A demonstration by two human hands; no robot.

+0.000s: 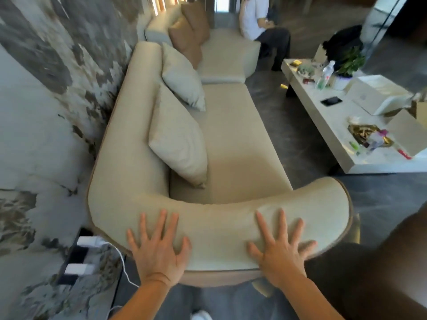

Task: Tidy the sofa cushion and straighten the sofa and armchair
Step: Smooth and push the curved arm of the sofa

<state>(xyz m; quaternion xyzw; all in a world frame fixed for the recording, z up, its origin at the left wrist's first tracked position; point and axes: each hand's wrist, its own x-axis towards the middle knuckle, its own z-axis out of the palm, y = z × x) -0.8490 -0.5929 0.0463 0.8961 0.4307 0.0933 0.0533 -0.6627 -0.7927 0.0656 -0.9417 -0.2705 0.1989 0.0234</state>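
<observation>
A beige sofa (235, 144) stretches away from me along the marbled wall. Its curved armrest (221, 222) is right below me. My left hand (159, 248) lies flat on the armrest's left part with fingers spread. My right hand (279, 248) lies flat on its right part, fingers also spread. Neither hand holds anything. Two beige cushions lean on the backrest: a near cushion (178, 139) and a farther cushion (182, 77). Behind them stand two brown cushions (189, 31) on the sofa's far section.
A low white coffee table (323, 116) stands to the right, loaded with a bottle (325, 72), a potted plant (349, 63), a phone (331, 100) and boxes. A person (261, 21) sits at the sofa's far end. A power strip (78, 255) with chargers lies by the wall. A dark armchair (381, 262) is at lower right.
</observation>
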